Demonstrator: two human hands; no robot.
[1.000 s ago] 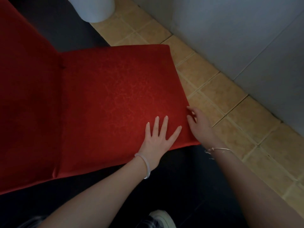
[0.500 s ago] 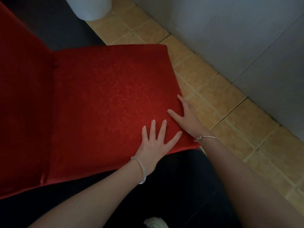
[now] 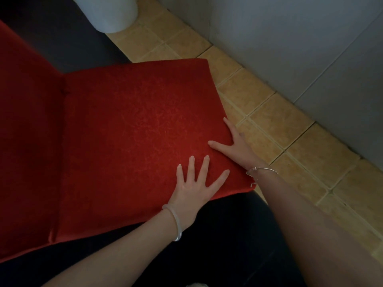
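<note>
A red patterned seat cushion [image 3: 132, 141] lies flat on a dark sofa, joined at a seam to a second red cushion [image 3: 29, 141] on the left. My left hand [image 3: 192, 187] rests flat on the near right part of the cushion, fingers spread and straight. My right hand [image 3: 234, 146] lies along the cushion's right edge near its front corner, thumb stretched over the top and index finger along the side. Its other fingers are hidden past the edge. A pale bangle circles my left wrist; a thin silver bracelet circles the right.
Tan floor tiles [image 3: 279, 129] run along the cushion's right side up to a grey wall [image 3: 290, 48]. A white round container [image 3: 112, 13] stands at the top. The dark sofa [image 3: 217, 245] shows below and behind the cushions.
My right hand slid from the cushion's front right corner up along its right edge and flattened onto it. My left hand has stayed pressed in place.
</note>
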